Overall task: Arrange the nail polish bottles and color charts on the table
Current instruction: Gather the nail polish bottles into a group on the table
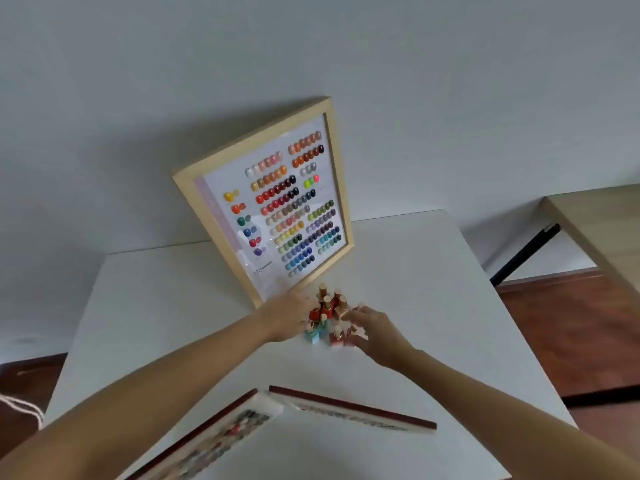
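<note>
A cluster of several small nail polish bottles (pixel 327 311), red, teal and pink with gold caps, stands mid-table. My left hand (pixel 285 315) rests against the cluster's left side and my right hand (pixel 375 329) against its right, fingers touching the bottles; blur hides whether either hand grips one. Behind the bottles a wood-framed color chart (pixel 277 199) leans against the wall. Two dark-red-edged color charts (pixel 349 408) (pixel 207 441) lie flat near the front edge.
The white table (pixel 433 289) has its right edge close to a second wooden table (pixel 599 223) with a black leg. The floor is brown wood. A white cord (pixel 20 407) hangs at the left.
</note>
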`<state>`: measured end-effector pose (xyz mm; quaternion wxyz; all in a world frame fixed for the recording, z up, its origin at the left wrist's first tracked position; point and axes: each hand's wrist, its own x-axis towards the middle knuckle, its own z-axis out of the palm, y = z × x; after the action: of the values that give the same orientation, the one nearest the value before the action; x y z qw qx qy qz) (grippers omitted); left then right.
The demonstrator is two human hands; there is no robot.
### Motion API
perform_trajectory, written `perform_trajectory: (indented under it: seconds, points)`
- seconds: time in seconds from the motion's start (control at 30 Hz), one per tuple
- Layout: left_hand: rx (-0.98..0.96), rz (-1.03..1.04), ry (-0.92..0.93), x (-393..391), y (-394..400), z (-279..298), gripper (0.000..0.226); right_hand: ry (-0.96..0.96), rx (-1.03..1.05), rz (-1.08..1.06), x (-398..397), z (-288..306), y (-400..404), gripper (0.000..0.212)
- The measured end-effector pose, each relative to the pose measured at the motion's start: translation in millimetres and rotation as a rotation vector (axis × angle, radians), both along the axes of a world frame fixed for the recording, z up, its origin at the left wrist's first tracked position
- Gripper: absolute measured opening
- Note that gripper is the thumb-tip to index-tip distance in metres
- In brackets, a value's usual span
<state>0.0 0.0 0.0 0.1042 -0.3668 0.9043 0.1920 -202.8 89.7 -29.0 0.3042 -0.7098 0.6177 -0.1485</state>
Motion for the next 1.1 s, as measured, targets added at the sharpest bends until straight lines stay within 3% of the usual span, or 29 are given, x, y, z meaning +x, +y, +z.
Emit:
perform_trajectory:
  seconds: [0.37,0.7,0.93,1.1]
  points:
    - [-0.038,-0.031,0.089,-9,-1,-40,0.026,-0.054,-0.041,-0.126,19,-24,-11,0.024]
    - [-0.051,-0.008,0.115,-13,5,-46,0.016,-0.045,-0.074,-0.047,14,-26,-9,0.012]
    - [-0.054,-0.024,0.113,-30,3,-26,0.018,-0.022,-0.041,-0.074,-22,-16,8,0.015]
    - [-0.083,-0.086,0.094,-73,5,-9,0.022,-0.05,-0.032,-0.234,-76,-7,28,0.012]
